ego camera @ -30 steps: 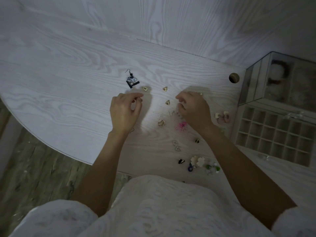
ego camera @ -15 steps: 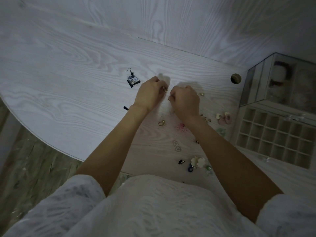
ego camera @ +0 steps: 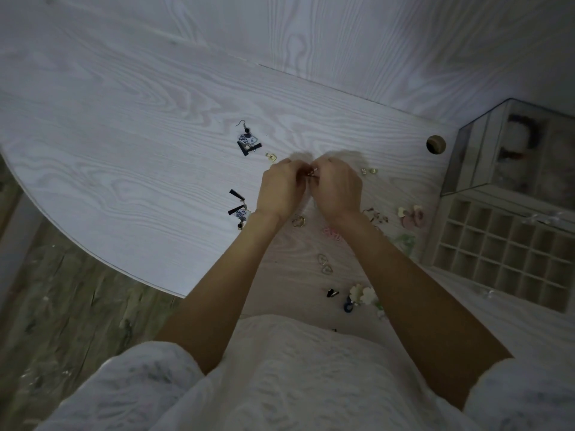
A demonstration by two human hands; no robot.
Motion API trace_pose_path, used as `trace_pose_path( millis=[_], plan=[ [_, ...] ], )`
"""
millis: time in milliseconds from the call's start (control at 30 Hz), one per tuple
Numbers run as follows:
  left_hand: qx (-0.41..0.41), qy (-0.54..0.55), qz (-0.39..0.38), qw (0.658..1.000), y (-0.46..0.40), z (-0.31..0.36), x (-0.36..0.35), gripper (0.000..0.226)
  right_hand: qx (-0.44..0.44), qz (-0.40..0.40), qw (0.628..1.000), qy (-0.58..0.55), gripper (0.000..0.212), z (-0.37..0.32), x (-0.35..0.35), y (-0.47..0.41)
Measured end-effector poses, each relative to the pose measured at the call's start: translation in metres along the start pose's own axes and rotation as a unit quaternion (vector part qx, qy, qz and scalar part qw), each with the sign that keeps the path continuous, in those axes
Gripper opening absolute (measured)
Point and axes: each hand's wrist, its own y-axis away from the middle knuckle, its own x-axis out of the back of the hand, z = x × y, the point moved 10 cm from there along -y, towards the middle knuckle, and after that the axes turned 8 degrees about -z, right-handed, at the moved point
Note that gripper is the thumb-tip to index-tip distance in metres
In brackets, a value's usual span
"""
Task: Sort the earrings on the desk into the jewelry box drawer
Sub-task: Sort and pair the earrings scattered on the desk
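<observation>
The small gold earrings [ego camera: 312, 173] you were reaching for half a second ago are now pinched between your two hands, lifted just off the desk [ego camera: 130, 144]. Your left hand [ego camera: 280, 189] and right hand [ego camera: 337, 186] have closed in until their fingertips meet, all the fingers curled tight round the little gold pieces; whether you hold one or two I cannot tell. A second ago the hands lay apart and flat on the wood, and the gold triangles between them are gone from the desk now, so you seem to be pairing a set before it goes in.

Moving the left hand has also uncovered a blue-and-white drop earring with black bars [ego camera: 239, 209] beside your left wrist, the mate of the one [ego camera: 248, 141] farther up the desk. One more small gold piece [ego camera: 271, 156] lies just beyond your left knuckles, and two [ego camera: 369, 171] to the right.

The rest are unsorted near your right forearm: a gold hoop [ego camera: 298, 220], a pink one [ego camera: 331, 233], clear hearts [ego camera: 325, 264], cream flowers [ego camera: 362, 294].

The drawer [ego camera: 504, 247] stands open at the right, its compartments bare as far as I can see, so sorting has barely begun.
</observation>
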Motion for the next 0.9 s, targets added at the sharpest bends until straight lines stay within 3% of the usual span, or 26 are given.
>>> trace_pose_path(
  millis=[267, 400, 500, 633, 767, 900],
  plan=[
    [-0.011, 0.031, 0.034, 0.999, 0.025, -0.007, 0.018, 0.026, 0.045, 0.001, 0.999, -0.016, 0.027, 0.001, 0.006, 0.011],
    [-0.056, 0.003, 0.165, 0.985, 0.05, -0.022, 0.069, 0.023, 0.128, 0.039, 0.989, -0.063, 0.027, -0.013, 0.022, 0.015],
    [-0.028, 0.001, 0.239, 0.971, 0.062, -0.046, 0.099, 0.023, 0.158, 0.007, 0.986, -0.055, 0.028, -0.028, 0.014, 0.003],
    [0.042, 0.019, 0.188, 0.981, 0.064, -0.084, 0.102, 0.023, 0.232, -0.068, 0.97, -0.04, 0.039, -0.062, -0.009, -0.012],
    [0.03, 0.011, 0.128, 0.991, 0.083, -0.077, 0.075, 0.024, 0.267, -0.137, 0.954, 0.014, 0.041, -0.079, -0.035, -0.019],
    [0.017, 0.009, 0.076, 0.997, 0.091, -0.059, 0.035, 0.032, 0.275, -0.114, 0.954, 0.021, 0.034, -0.077, -0.039, -0.01]
  ],
)
